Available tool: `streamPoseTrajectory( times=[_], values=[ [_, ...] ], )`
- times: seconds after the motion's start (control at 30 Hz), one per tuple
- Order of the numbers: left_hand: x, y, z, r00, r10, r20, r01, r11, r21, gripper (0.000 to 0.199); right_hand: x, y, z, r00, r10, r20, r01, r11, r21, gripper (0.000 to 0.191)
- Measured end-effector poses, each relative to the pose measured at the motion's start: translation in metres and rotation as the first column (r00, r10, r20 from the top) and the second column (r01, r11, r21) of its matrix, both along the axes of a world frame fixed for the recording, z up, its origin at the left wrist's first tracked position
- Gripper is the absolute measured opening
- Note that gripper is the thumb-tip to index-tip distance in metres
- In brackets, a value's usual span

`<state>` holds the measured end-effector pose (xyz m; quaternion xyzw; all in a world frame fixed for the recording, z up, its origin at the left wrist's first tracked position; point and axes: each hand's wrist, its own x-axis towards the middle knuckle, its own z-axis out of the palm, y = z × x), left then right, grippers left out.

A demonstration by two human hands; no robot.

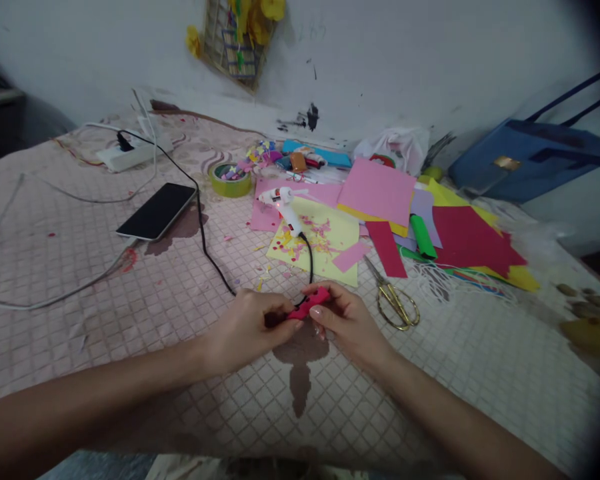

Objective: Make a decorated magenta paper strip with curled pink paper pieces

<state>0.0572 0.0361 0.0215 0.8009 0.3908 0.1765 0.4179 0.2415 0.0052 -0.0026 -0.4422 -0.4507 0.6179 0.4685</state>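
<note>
Between my two hands is a small bright pink-red piece with dark spots or holes [309,303]; it looks like folded or punched paper. My left hand [253,323] pinches its left end between thumb and fingers. At the other end, my right hand [347,323] grips it with thumb and fingertips. Just beyond lies a white glue gun [287,210] with a small red light, its black cord [311,260] running down behind my hands. Gold-handled scissors [393,297] rest on the table to the right of my right hand.
A yellow sheet [343,267] carries pink and yellow paper scraps. Coloured papers [377,190], a green roll [423,237] and white string [443,280] lie at right. A tape roll [230,183], phone [157,212] and power strip [125,157] sit at left. A blue bag [540,157] stands back right.
</note>
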Motion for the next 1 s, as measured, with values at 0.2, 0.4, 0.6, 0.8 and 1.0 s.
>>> streamPoseTrajectory(
  times=[0.2, 0.4, 0.6, 0.8, 1.0],
  values=[
    [0.0, 0.0, 0.001, 1.0, -0.026, 0.002, 0.026, 0.998, -0.052, 0.03, -0.003, -0.002, -0.001, 1.0, -0.019, -0.004, 0.019, 1.0, -0.022, 0.019],
    [-0.001, 0.005, 0.004, 0.995, -0.07, 0.069, 0.081, 0.982, -0.17, 0.023, 0.0, 0.0, 0.0, 0.996, -0.081, -0.043, 0.081, 0.997, -0.017, 0.017],
    [-0.005, 0.013, -0.001, 0.977, -0.082, 0.196, 0.166, 0.872, -0.46, 0.024, 0.004, 0.005, 0.002, 0.983, -0.124, -0.134, 0.121, 0.992, -0.031, 0.016],
    [-0.003, 0.012, -0.003, 0.97, -0.061, 0.237, 0.177, 0.844, -0.506, 0.024, -0.002, -0.001, 0.001, 1.0, -0.014, -0.026, 0.011, 0.994, -0.104, 0.024],
    [0.0, 0.009, -0.003, 0.974, -0.042, 0.222, 0.15, 0.855, -0.497, 0.025, -0.004, -0.003, -0.002, 0.998, 0.004, 0.069, 0.0, 0.998, -0.055, 0.023]
  ],
)
